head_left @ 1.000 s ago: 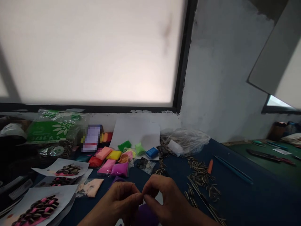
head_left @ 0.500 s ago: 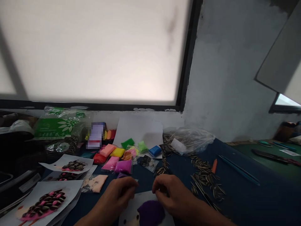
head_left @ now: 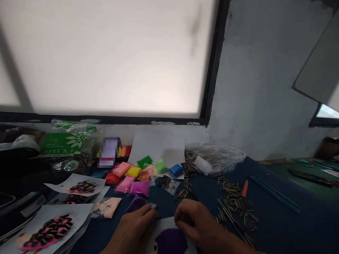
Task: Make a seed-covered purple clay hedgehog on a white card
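A sheet of white paper (head_left: 164, 223) lies at the bottom middle, bearing a purple clay shape (head_left: 172, 242) with a pale face part and a dark eye dot. My left hand (head_left: 136, 225) is at the paper's left edge, its fingers bent and pressed together; their tips are partly hidden. Just beyond it sits a purple clay packet (head_left: 136, 203). Above the purple shape's right side, my right hand (head_left: 197, 220) is closed, thumb and forefinger pinched. Whatever either hand holds, if anything, is too small or hidden to make out.
Sunflower seeds (head_left: 233, 201) are strewn to the right, with an orange stick (head_left: 245, 188) and blue tweezers (head_left: 275, 194). Colourful clay packets (head_left: 139, 188) lie ahead. Finished seed pictures (head_left: 50, 229) are stacked left, near a green seed bag (head_left: 62, 143). A clear plastic bag (head_left: 225, 157) lies by the wall.
My left hand has moved slightly right and turned over, back upward, uncovering more of the purple packet. My right hand stays pinched near the same spot. The view has shifted a little.
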The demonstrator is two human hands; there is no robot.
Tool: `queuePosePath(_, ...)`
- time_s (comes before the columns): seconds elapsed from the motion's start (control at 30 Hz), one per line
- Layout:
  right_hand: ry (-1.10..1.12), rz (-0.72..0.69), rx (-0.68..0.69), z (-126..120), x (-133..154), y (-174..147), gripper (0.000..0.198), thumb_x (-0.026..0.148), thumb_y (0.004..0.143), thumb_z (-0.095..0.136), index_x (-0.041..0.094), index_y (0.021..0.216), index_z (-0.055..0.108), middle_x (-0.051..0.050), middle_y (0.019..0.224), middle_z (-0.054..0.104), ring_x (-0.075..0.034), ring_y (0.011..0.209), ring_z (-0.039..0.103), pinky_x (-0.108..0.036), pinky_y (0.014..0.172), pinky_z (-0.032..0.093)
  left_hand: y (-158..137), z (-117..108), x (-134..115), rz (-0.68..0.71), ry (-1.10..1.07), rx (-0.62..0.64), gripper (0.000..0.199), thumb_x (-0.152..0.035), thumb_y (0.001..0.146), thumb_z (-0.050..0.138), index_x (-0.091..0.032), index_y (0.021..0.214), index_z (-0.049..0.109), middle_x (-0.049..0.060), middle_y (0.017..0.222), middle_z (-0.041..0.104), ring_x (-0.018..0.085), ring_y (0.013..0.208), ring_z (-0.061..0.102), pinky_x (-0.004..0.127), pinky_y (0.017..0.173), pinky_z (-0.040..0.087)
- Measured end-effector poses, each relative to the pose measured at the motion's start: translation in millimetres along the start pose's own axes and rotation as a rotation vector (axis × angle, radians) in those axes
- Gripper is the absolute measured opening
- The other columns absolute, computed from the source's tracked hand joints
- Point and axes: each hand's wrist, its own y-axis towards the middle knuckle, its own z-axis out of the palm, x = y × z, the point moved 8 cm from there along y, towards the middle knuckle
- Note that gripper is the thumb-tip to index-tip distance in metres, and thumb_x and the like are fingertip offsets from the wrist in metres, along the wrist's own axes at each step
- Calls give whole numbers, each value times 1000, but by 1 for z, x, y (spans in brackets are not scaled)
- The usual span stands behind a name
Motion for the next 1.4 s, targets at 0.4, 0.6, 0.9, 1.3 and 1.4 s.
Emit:
queuePosePath(0.4, -121, -19, -1, 11, -3, 1, 23, 0, 68, 59, 18, 75, 70, -1, 78, 67, -15, 70, 62, -22, 61, 39, 0, -1, 1, 10, -29, -30, 30, -21, 99, 37, -23, 96, 66, 3, 83, 68, 18, 64, 68, 26, 55, 38)
queuePosePath(0.6, -191, -24, 3, 15, -3, 3, 19, 2, 71, 61, 18, 75, 71, -1, 76, 67, -15, 71, 62, -23, 62, 39, 0, 3, 3, -10, -31, -6, 29, -20, 97, 37, -24, 96, 66, 4, 84, 68, 19, 66, 68, 26, 57, 39)
queuePosePath(0.9, -288, -4, 52, 16, 2, 5, 21, 6, 74, 60, 19, 74, 76, -4, 76, 68, -16, 69, 62, -24, 59, 38, 0, 2, 3, -3, 7, -23, 26, -18, 94, 40, -24, 94, 66, 3, 81, 67, 19, 65, 68, 26, 55, 37)
queuePosePath(1.3, -108, 23, 75, 10, 1, 1, 19, 7, 75, 59, 18, 79, 74, -1, 69, 69, -16, 63, 63, -22, 54, 37, 0, 12, 10, 26, -4, -49, 29, -22, 94, 36, -24, 94, 65, 4, 79, 66, 19, 60, 65, 27, 51, 33)
queuePosePath(1.4, -113, 10, 64, 9, 1, 2, 18, 8, 78, 58, 18, 76, 73, -2, 73, 68, -16, 66, 63, -22, 56, 39, -1, 11, 9, 6, -11, -19, 28, -22, 94, 37, -24, 96, 66, 4, 81, 67, 19, 63, 67, 27, 53, 34)
